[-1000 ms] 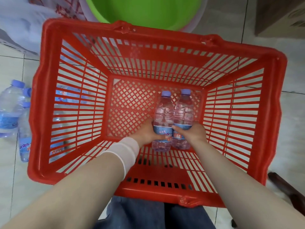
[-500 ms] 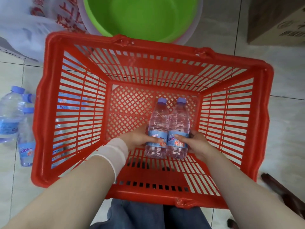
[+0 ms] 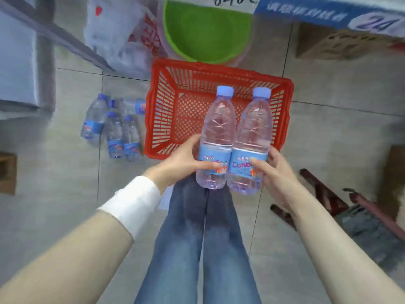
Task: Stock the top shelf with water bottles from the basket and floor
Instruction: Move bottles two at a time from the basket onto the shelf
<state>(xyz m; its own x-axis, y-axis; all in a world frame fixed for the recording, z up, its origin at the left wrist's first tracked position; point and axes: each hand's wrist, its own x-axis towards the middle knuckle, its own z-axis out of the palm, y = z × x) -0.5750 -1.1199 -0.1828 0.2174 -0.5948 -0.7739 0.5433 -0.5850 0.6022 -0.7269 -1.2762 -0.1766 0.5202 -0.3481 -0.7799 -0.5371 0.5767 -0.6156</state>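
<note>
Your left hand point(image 3: 179, 165) wraps thumb and fingers round the blue label of one clear, ribbed plastic water bottle point(image 3: 215, 137), while your right hand point(image 3: 274, 174) clasps a second bottle point(image 3: 252, 141) the same way. The pair stand upright and touching, pale blue caps up, held in the air above your jeans point(image 3: 197, 238). A white cloth band point(image 3: 133, 202) circles your left wrist. At left, a cluster of matching bottles point(image 3: 114, 128) rests on the grey tiled floor point(image 3: 65, 194), just beside the red plastic basket point(image 3: 166, 110), whose walls are slatted and whose bottom is a diamond lattice. Beyond the basket sits a smooth, round green basin point(image 3: 206, 31); farther right stands a brown cardboard box point(image 3: 341, 44).
</note>
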